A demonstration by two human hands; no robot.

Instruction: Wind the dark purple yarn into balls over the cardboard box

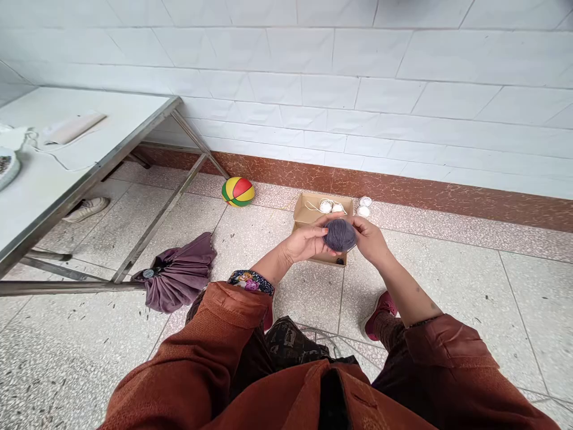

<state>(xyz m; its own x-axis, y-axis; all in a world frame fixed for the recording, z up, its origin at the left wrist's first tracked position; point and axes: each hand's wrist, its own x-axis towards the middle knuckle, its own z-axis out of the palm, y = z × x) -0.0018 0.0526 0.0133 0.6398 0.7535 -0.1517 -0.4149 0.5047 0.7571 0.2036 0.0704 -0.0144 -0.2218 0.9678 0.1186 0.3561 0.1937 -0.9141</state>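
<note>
White tiled wall, speckled floor, metal-framed table

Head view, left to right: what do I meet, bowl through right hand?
Bowl → pale shoe → purple cloth → striped ball → left hand → dark yarn ball → right hand.

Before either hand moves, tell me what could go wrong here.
The dark ball of yarn, held in the left hand with the right hand at its edge, could slip and unwind. The two white balls beside the cardboard box might roll away if bumped.
</note>
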